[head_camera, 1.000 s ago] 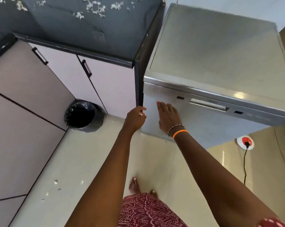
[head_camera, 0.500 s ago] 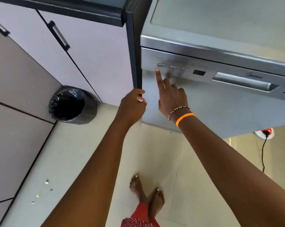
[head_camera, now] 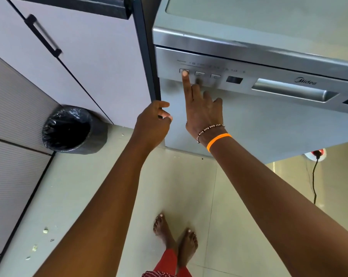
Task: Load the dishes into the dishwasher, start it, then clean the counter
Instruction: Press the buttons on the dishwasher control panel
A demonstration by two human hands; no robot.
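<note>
Dishwasher (head_camera: 249,116), shut, is seen standing on the floor beside the dark end panel (head_camera: 147,56) of the cupboards. Its leftmost button (head_camera: 184,71) is touched by the outstretched forefinger of the right hand (head_camera: 204,114), the other fingers being curled in. The panel's edge is gripped by the left hand (head_camera: 152,124). A lined bin (head_camera: 73,129) is set in the corner.

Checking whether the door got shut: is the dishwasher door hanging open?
No, the dishwasher door sits closed, flush under its control panel.
</note>
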